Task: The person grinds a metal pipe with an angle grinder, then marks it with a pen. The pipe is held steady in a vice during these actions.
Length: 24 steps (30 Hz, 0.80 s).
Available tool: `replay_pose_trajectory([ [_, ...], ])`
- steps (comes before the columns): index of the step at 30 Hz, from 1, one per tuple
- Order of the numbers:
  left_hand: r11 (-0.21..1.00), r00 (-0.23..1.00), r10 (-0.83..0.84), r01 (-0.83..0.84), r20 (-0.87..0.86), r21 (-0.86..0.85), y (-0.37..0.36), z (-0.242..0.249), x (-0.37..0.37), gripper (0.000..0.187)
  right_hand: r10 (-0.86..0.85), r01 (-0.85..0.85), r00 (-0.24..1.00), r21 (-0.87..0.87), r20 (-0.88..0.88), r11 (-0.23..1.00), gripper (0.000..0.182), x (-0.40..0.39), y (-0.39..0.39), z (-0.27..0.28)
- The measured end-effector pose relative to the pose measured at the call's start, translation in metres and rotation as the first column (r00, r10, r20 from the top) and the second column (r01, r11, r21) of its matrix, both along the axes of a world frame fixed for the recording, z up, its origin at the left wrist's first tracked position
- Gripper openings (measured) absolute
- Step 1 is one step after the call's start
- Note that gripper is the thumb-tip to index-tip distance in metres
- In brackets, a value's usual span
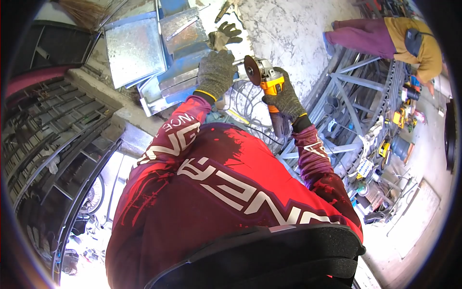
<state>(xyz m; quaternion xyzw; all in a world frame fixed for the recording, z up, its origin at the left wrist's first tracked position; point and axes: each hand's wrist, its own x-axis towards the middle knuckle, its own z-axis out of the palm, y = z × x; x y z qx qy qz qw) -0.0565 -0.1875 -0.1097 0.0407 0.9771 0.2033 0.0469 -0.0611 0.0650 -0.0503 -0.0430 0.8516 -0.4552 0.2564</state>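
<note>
My right hand (288, 98), in a dark knit glove, is wrapped around a yellow and black angle grinder (273, 85). The grinder's disc (252, 70) faces left, close to my left hand. My gloved left hand (215, 74) lies over the edge of a blue metal bench vise or stand (185, 67), its fingers curled down and closed. What those fingers hold is hidden. Just beyond it a grey and black glove (224, 36) rests with its fingers pointing right; no arm shows behind it. A flat metal plate (179, 30) sits on the blue metalwork.
A shiny sheet-metal tray (134, 48) stands at the left. Loose cables (248, 103) run below my hands. Steel frames (353, 84) stack up at the right, where another person (380, 38) bends over near several tools. Dark metal racks (53, 125) fill the left side.
</note>
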Motion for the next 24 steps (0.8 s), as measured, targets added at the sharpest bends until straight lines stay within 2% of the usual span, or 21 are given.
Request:
replay_pose_trajectory([
  [6,1.0,0.999,0.012,-0.012,-0.044,0.013,0.0,-0.005,0.001,0.035,0.021,-0.021,1.0,0.009,-0.014,1.0,0.094,-0.001,-0.001,0.0],
  [17,0.998,0.999,-0.018,0.02,0.033,-0.058,0.0,0.008,-0.003,0.032,0.031,-0.031,1.0,0.009,0.004,0.999,0.094,-0.003,0.006,-0.016],
  [24,0.998,0.999,-0.024,0.026,0.024,-0.065,0.0,0.002,-0.003,0.034,0.035,-0.035,0.999,0.011,-0.003,0.999,0.095,-0.005,0.003,-0.015],
])
